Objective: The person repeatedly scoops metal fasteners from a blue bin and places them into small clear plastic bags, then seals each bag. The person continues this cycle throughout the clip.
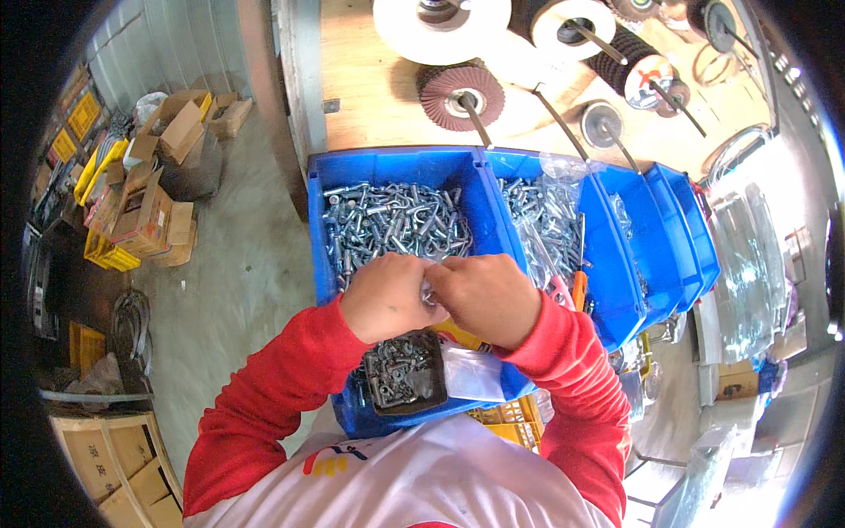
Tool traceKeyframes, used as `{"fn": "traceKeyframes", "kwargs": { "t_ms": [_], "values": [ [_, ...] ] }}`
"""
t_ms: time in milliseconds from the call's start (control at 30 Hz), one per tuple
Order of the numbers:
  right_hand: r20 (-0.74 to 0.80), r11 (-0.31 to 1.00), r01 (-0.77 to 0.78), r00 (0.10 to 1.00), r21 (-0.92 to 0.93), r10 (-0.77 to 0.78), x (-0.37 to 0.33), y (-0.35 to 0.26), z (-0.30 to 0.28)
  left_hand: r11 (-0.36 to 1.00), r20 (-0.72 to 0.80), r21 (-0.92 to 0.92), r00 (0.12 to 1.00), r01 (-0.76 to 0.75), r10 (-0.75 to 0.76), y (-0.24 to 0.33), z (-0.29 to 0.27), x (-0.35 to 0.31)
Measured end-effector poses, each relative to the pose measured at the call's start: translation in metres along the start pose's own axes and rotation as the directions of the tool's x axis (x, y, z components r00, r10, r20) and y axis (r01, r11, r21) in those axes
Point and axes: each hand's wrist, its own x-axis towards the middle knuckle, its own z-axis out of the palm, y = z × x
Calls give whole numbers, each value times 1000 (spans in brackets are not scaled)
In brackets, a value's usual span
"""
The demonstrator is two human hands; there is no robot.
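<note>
Both hands meet over the near edge of the blue bin (327, 220): left hand (385, 297) and right hand (489, 297) pinch one small metal fastener (428, 293) between them. Few parts fill the dark tray (403, 374) below; the bin's bolt heap (392, 220) looks barely touched, so most work seems left.

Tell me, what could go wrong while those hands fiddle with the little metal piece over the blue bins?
The small metal part pinched between the left hand and right hand might slip into the blue bin of similar silver hardware and be hard to find again. The dark tray of screws sits close under the wrists, so a bump could perhaps spill it.
</note>
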Motion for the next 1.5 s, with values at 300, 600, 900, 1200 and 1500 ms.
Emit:
{"fn": "traceKeyframes", "kwargs": {
  "t_ms": [300,600,900,1200,1500],
  "values": [
    [186,996,-35,981,-77,49,2,9,-14,995,213,39,974,-90,80,3,-21,13],
    [314,1000,-6,949,22,-1,6,24,-53,932,615,127,764,-339,194,17,-80,41],
    [-181,973,131,979,188,-96,0,39,-68,962,399,125,900,-244,177,33,-111,43],
    [-497,795,-279,658,538,566,-102,164,-29,913,355,-253,909,318,-218,5,-29,63],
    [-267,669,-634,618,386,740,-113,226,70,884,222,-433,971,174,-83,-8,-4,76]
  ]
}}
